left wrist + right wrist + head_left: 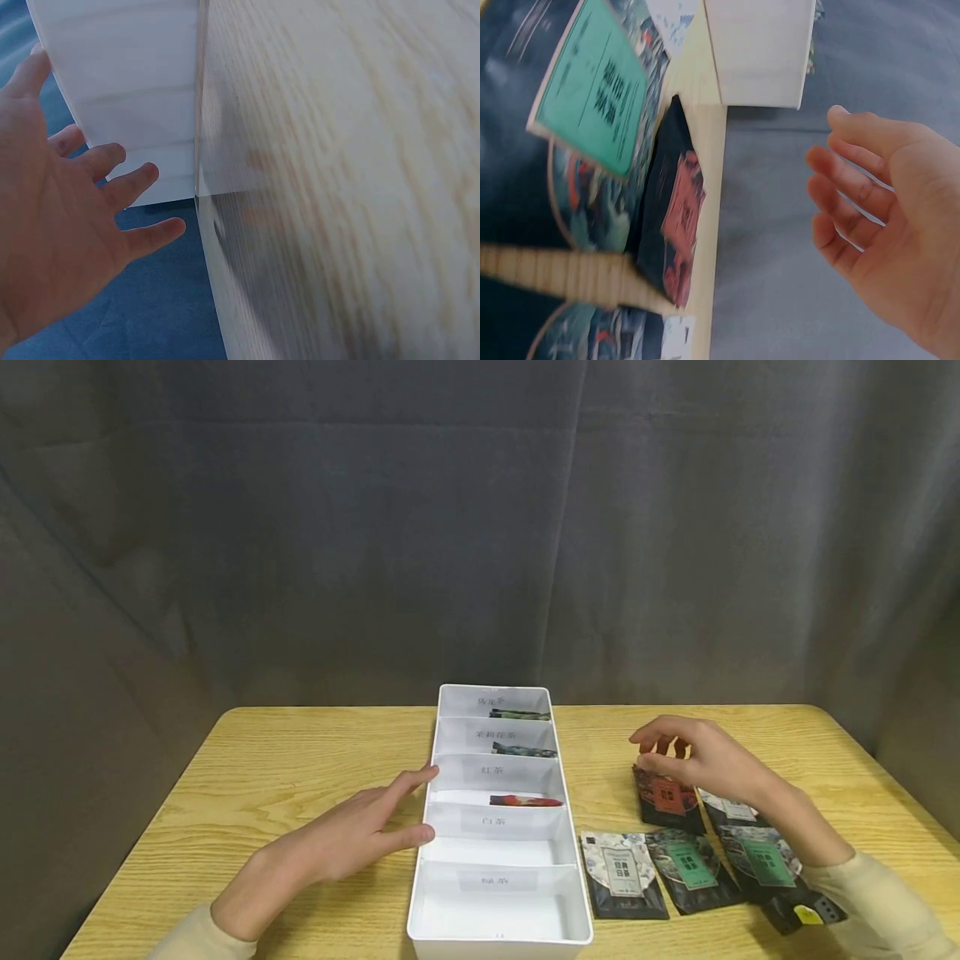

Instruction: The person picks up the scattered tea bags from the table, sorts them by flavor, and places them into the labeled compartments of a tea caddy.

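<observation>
A long white divided box (498, 914) stands on the table, with paper labels on its compartment walls. My left hand (341, 839) is at its left side, thumb and index finger touching the rim, the other fingers spread. My right hand (708, 764) hovers with loosely bent fingers over a black sachet with a red label (667, 797), holding nothing; the right wrist view shows a gap between that hand (900, 217) and the sachet (679, 217). Nearby lie sachets with a white label (622, 870) and green labels (692, 864). Another white-labelled sachet (731, 810) is partly hidden by the right forearm.
Single sachets stand in the three far compartments: a red one (525, 801), a teal one (523, 750) and a green one (519, 715). A black object with a yellow patch (806, 914) is by the right wrist. Dark curtain (480, 527) hangs behind the wooden table (300, 760).
</observation>
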Demonstrator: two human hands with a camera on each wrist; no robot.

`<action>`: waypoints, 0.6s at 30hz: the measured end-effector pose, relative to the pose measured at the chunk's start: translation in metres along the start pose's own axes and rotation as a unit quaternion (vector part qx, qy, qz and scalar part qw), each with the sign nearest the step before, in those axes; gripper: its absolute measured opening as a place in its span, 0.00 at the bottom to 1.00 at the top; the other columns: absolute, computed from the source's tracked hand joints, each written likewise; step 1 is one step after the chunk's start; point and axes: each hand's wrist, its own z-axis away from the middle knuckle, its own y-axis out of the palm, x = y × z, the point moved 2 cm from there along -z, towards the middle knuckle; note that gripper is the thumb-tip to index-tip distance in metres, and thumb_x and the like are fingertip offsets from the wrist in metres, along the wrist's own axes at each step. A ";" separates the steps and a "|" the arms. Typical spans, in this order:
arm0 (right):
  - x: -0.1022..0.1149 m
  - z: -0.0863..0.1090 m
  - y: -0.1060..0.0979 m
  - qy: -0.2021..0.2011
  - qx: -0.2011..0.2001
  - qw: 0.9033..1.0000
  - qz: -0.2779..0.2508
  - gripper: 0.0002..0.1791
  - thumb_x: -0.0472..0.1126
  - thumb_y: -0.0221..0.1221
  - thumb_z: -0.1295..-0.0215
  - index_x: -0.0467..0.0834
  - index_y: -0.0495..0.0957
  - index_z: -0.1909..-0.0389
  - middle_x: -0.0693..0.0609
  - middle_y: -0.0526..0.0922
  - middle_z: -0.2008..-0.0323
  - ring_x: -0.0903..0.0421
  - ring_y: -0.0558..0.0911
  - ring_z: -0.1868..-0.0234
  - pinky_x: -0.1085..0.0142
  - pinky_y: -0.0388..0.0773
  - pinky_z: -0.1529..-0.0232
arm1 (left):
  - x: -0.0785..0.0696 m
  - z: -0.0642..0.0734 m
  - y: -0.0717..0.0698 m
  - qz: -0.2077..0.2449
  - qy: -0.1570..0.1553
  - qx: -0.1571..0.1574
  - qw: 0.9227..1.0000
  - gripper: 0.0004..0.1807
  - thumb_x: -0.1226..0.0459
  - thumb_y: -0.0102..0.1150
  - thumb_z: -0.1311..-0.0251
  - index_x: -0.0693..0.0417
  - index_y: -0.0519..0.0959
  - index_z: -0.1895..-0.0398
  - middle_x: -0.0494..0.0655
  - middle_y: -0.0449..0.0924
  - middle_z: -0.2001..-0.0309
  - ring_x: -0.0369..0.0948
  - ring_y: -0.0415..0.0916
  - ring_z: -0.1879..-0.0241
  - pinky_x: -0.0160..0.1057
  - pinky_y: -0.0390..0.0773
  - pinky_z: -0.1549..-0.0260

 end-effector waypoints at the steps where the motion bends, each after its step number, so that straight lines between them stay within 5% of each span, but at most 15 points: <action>1: -0.002 0.001 0.000 0.001 0.001 1.000 0.000 0.11 0.44 0.66 0.35 0.54 0.83 0.52 0.63 0.83 0.63 0.67 0.77 0.66 0.70 0.76 0.68 | 0.000 0.000 0.000 0.000 -0.001 0.000 1.000 0.42 0.30 0.45 0.37 0.24 0.48 0.22 0.38 0.60 0.25 0.46 0.60 0.26 0.56 0.61 0.30; 18: -0.041 0.013 0.005 0.019 0.050 0.999 -0.002 0.14 0.44 0.66 0.35 0.45 0.83 0.50 0.60 0.83 0.62 0.68 0.76 0.67 0.70 0.74 0.70 | -0.001 0.000 -0.001 0.003 -0.002 0.005 1.000 0.41 0.30 0.45 0.37 0.24 0.48 0.22 0.43 0.61 0.25 0.47 0.60 0.27 0.57 0.62 0.30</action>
